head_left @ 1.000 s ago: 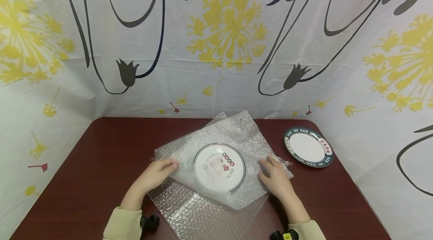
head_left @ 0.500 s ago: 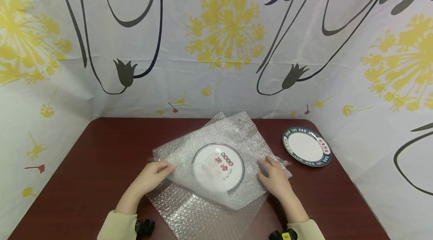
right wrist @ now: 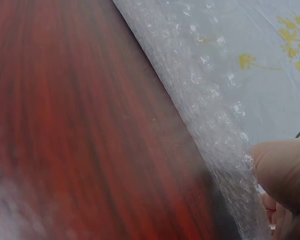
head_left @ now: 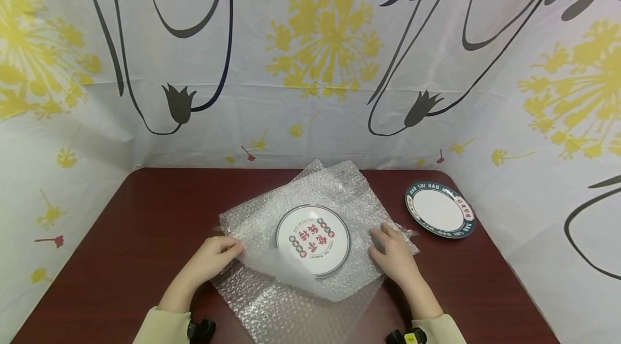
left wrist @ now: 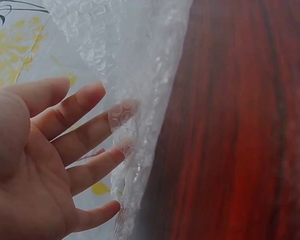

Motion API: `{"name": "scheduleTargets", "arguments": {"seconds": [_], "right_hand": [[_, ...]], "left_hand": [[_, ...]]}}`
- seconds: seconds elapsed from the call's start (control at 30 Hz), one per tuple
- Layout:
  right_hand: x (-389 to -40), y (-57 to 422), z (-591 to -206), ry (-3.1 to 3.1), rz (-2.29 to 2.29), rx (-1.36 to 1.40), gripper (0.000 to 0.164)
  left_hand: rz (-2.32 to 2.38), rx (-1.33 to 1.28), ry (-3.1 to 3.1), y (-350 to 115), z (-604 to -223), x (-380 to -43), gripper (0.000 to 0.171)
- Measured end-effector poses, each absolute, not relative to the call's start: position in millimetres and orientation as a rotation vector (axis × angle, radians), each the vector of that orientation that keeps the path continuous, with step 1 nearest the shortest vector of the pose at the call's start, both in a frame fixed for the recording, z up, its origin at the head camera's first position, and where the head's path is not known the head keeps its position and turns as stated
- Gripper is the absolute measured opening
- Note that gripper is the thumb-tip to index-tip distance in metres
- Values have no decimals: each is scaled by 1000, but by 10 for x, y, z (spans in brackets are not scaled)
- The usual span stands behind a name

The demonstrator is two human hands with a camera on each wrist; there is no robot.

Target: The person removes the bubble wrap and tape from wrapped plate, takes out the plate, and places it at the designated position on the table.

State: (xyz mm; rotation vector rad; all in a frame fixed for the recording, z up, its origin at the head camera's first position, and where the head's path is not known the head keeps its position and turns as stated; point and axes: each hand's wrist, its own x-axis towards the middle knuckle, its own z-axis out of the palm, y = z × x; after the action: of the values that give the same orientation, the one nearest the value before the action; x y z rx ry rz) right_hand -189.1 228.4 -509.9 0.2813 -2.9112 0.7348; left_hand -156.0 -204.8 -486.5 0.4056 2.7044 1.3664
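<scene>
A round white plate (head_left: 315, 236) with red characters and a dark rim line lies on bubble wrap (head_left: 344, 187) in the head view. A hazy flap of the wrap covers its lower left edge. My left hand (head_left: 213, 256) is at the wrap's left edge; in the left wrist view the fingers (left wrist: 85, 137) are spread, some fingertips behind the clear sheet. My right hand (head_left: 395, 258) rests at the wrap's right side with fingers loosely bent. Its thumb (right wrist: 285, 170) touches the wrap's edge in the right wrist view, while most of its fingers are hidden.
Another plate (head_left: 440, 209), white with a dark green lettered rim, lies at the table's back right. A second bubble wrap sheet (head_left: 286, 306) spreads beneath, toward the front. The dark red table (head_left: 121, 258) meets patterned cloth (head_left: 291, 117) behind and at both sides.
My left hand has moved slightly left and down. The wrap's flap has slid off most of the plate, so its red print now shows clearly. The right hand has stayed put.
</scene>
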Motion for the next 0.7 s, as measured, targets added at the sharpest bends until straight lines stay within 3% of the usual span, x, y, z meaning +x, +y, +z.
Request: {"name": "scheduleTargets", "arguments": {"seconds": [0.5, 0.7], "right_hand": [[-1905, 2279, -5100, -2904, 728, 298, 43], [-1897, 2286, -5109, -2901, 724, 299, 43]], "left_hand": [[1143, 525, 2851, -2006, -4849, -1524, 10], [1040, 595, 2857, -2000, -4846, -1487, 16]]}}
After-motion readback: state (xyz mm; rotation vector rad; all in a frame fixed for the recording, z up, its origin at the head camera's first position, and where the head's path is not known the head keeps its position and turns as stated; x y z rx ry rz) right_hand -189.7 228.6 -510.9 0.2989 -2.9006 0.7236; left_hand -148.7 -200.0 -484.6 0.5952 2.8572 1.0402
